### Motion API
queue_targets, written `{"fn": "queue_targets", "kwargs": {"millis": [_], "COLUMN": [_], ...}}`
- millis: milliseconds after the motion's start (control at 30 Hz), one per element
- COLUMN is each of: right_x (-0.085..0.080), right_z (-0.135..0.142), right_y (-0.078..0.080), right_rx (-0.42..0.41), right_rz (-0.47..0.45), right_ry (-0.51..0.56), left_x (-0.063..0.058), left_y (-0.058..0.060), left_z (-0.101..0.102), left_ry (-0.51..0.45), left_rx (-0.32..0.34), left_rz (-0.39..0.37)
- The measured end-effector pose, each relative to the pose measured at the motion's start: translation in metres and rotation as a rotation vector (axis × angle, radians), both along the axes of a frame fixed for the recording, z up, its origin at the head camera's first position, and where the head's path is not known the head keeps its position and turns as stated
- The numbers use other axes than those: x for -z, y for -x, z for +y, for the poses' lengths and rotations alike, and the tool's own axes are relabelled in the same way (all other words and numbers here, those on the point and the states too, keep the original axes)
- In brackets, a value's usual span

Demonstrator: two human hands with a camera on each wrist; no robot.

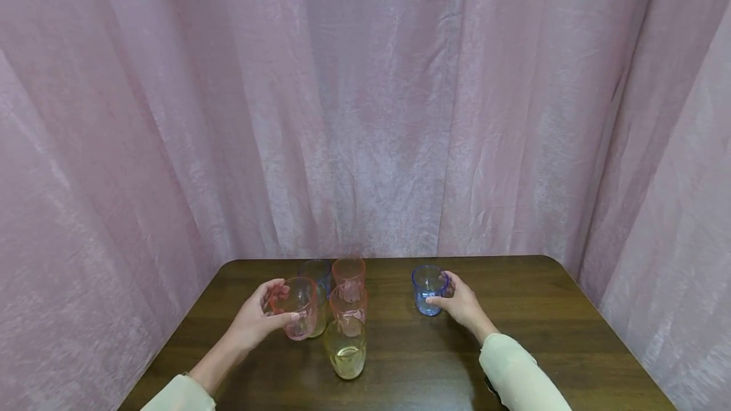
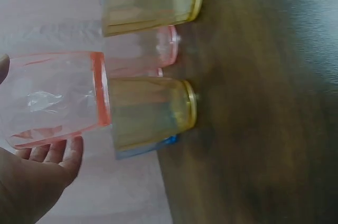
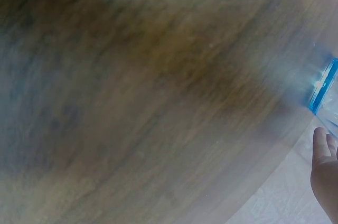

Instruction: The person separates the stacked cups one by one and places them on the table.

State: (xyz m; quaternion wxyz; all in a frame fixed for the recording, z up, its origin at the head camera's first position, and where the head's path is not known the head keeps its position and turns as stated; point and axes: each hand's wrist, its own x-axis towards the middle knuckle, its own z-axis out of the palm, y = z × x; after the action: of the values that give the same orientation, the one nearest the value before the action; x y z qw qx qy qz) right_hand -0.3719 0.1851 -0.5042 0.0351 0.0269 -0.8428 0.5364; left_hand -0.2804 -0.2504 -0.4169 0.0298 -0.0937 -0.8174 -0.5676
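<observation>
My left hand (image 1: 254, 319) grips a clear pink tumbler (image 1: 298, 319) around its side, thumb across the front. In the left wrist view this tumbler (image 2: 58, 97) is raised, its base away from the table. Right of it stand a yellow tumbler (image 1: 347, 354) in front and two pink ones, the nearer (image 1: 349, 311) overlapping the farther (image 1: 349, 268). A blue tumbler (image 1: 316, 270) and a second yellow one (image 2: 153, 108) show partly behind the held tumbler. On the right, my right hand (image 1: 464, 303) holds another blue tumbler (image 1: 427, 293) by its side; the right wrist view catches only its base edge (image 3: 323, 86).
The brown wooden table (image 1: 400, 366) has rounded far corners. Pink velvety curtains (image 1: 377, 113) hang behind it and along both sides. A stretch of bare wood lies between the tumbler group and the blue tumbler on the right.
</observation>
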Motion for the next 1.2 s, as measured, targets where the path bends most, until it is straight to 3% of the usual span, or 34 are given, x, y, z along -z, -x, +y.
{"fn": "queue_targets", "kwargs": {"millis": [167, 433, 1200], "right_x": [-0.001, -0.001, -0.002], "right_z": [-0.001, -0.001, -0.002], "right_y": [-0.001, 0.0, 0.0], "right_rx": [0.0, 0.0, 0.006], "right_rz": [0.001, -0.008, -0.014], "right_ry": [0.002, 0.004, 0.019], "left_x": [0.004, 0.009, 0.059], "left_y": [-0.005, -0.016, -0.025], "left_z": [-0.002, -0.003, -0.01], "left_ry": [-0.022, -0.029, -0.046], "left_rx": [-0.013, -0.002, 0.031], "left_rz": [0.014, -0.033, -0.098]}}
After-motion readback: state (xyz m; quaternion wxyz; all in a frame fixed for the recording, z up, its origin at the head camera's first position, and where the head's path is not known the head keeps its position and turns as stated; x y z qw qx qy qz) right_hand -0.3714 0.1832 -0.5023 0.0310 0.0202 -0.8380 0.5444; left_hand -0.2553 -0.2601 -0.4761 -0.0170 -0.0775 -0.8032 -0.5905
